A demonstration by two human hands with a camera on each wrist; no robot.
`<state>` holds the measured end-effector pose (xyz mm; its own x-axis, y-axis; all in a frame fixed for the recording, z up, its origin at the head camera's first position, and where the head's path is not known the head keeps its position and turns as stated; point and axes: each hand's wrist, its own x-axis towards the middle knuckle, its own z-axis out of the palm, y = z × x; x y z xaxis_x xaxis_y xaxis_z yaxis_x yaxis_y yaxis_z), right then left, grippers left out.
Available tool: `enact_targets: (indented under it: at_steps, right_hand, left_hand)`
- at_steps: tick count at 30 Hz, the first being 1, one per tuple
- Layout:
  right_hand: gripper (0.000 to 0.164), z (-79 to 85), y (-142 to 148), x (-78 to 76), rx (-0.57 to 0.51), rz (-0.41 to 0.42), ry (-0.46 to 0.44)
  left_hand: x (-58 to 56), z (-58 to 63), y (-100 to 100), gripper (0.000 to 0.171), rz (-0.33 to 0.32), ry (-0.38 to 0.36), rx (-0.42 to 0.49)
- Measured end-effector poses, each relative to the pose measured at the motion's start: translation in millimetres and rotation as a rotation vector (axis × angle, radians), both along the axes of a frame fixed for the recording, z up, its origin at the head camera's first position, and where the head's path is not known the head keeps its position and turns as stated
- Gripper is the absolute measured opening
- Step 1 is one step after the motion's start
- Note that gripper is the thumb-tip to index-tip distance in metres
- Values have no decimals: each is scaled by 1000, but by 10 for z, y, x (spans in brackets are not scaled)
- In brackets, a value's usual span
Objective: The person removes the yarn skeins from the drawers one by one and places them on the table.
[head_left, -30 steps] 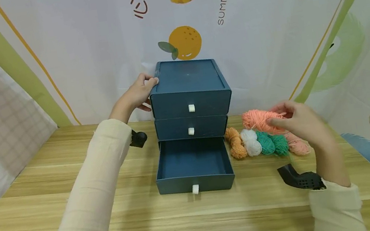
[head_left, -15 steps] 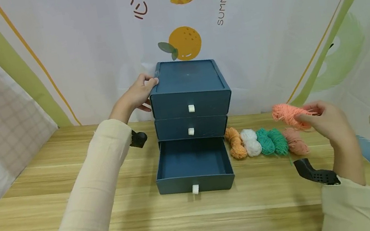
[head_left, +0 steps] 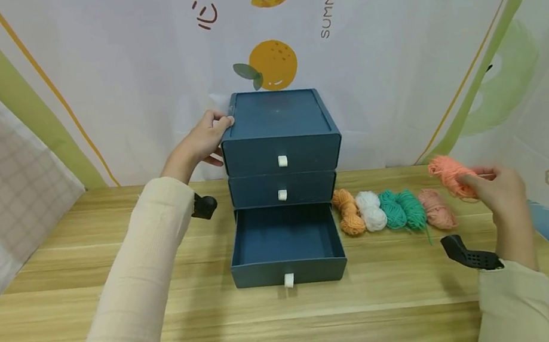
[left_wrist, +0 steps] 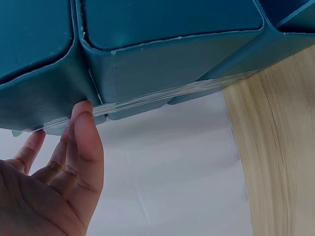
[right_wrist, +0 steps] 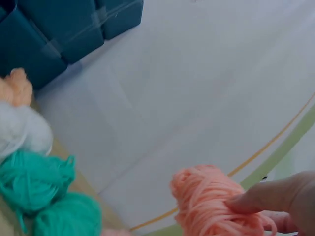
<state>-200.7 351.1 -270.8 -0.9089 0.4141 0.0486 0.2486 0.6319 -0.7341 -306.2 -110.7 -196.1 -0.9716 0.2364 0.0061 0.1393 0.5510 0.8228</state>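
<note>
My right hand (head_left: 501, 190) pinches a coral skein of yarn (head_left: 451, 175) between thumb and fingers, right of the yarn row. In the right wrist view the thumb presses on the strands of this skein (right_wrist: 209, 201). My left hand (head_left: 204, 139) touches the left side of a dark blue three-drawer cabinet (head_left: 278, 113), thumb at its top edge. The left wrist view shows these fingers (left_wrist: 90, 142) fairly straight, tips against the taped side. The bottom drawer (head_left: 286, 238) is pulled out and bare inside; the upper two drawers are closed.
Right of the cabinet lie an orange skein (head_left: 349, 213), a white skein (head_left: 371, 212), teal yarn (head_left: 392, 210), green yarn (head_left: 412, 211) and a dusty pink skein (head_left: 438, 209). They rest on a wooden table (head_left: 334, 330). A printed white curtain (head_left: 137, 67) hangs behind.
My right hand has carried the coral skein rightward, away from above the row, uncovering the dusty pink skein. My left hand has stayed on the cabinet.
</note>
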Motion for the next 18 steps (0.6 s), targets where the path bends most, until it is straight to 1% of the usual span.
enact_targets:
  at_steps: [3, 7, 11, 14, 18]
  right_hand:
    - [63, -78, 48, -35, -15, -60, -13]
    - [56, -186, 108, -76, -4, -126, -12]
    - [49, -292, 172, -106, 4, -156, -16]
    - [48, -365, 205, -122, -27, -170, -27]
    - [50, -453, 230, -129, -81, -197, -32]
  left_hand:
    - [-17, -13, -10, 49, 5, -5, -3]
    - [-51, -29, -15, 49, 7, -13, -12]
    - [-58, -27, -15, 48, 11, -15, -12]
    - [-54, -25, -12, 48, 10, -15, -11]
    - [-55, -29, -4, 48, 8, -16, -7]
